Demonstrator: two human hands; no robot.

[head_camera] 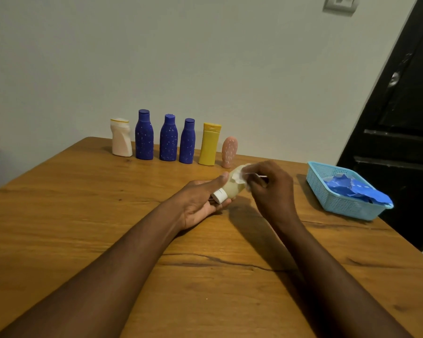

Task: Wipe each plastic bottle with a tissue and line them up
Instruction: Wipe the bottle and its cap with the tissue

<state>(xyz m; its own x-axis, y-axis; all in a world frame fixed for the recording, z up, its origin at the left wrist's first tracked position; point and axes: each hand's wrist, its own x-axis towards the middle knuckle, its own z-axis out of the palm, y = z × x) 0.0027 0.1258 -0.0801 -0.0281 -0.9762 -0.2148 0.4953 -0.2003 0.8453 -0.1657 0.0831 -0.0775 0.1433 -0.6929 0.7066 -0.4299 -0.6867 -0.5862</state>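
Pale bottle (233, 189) (white cap (219, 195)) clamped in the left hand (200, 203); right hand (274, 189) pinches tissue (239, 175) onto it.

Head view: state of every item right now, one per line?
Pale bottle: capped, on its side, gripped by left hand.
Tissue: pinched by right hand, against pale bottle.
Cream bottle: upright, in row.
Tall blue bottle: upright, capped.
Middle blue bottle: upright, capped.
Short blue bottle: upright, capped.
Yellow bottle: upright, capped.
Pink bottle: upright.
Basket: holds crumpled blue material.
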